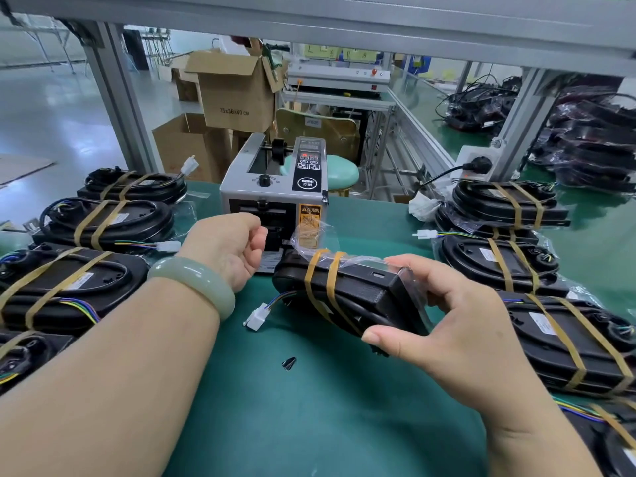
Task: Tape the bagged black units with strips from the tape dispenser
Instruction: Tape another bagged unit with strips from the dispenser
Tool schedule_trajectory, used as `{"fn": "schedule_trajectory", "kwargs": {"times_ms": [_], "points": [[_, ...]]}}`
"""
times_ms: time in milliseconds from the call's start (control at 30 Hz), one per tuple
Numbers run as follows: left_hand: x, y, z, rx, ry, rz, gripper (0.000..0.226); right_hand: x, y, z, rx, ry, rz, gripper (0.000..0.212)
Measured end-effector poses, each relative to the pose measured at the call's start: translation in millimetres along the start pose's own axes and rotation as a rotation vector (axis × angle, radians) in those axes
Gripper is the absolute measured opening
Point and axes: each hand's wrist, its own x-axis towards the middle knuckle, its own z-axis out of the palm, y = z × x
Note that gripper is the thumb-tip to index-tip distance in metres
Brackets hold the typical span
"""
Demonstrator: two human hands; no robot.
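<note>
My right hand [447,321] grips one end of a bagged black unit [358,297], holding it tilted just above the green mat. Two brown bands wrap the unit, and the clear bag's loose flap [309,235] stands up at its far end. A white connector [256,316] on coloured wires hangs from the unit. My left hand [227,249] is at the outlet of the grey tape dispenser [275,180], thumb and curled fingers pinching at a clear tape strip that is hard to make out.
Banded black units lie in rows on the left [103,225] and on the right [499,201] of the green mat [309,407]. A small black scrap [289,362] lies in front of me. Aluminium frame posts, cardboard boxes and a stool stand behind the bench.
</note>
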Motion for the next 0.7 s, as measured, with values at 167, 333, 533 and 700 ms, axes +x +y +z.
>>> {"fn": "schedule_trajectory", "kwargs": {"times_ms": [167, 333, 533, 700], "points": [[6.9, -2.2, 2.2, 0.035, 0.058, 0.019, 0.021, 0.6, -0.2, 0.7, -0.014, 0.006, 0.015, 0.057], [13.6, -3.7, 6.5, 0.084, 0.165, 0.074, 0.006, -0.1, -1.5, 1.4, -0.017, 0.02, 0.016, 0.057], [16.0, -3.2, 10.6, 0.106, 0.242, 0.141, 0.006, 1.0, -4.0, 1.2, -0.043, 0.003, -0.012, 0.06], [-7.1, -3.8, -0.2, 0.065, 0.077, 0.073, 0.022, -0.6, -0.6, 1.2, -0.026, 0.021, 0.043, 0.057]]}}
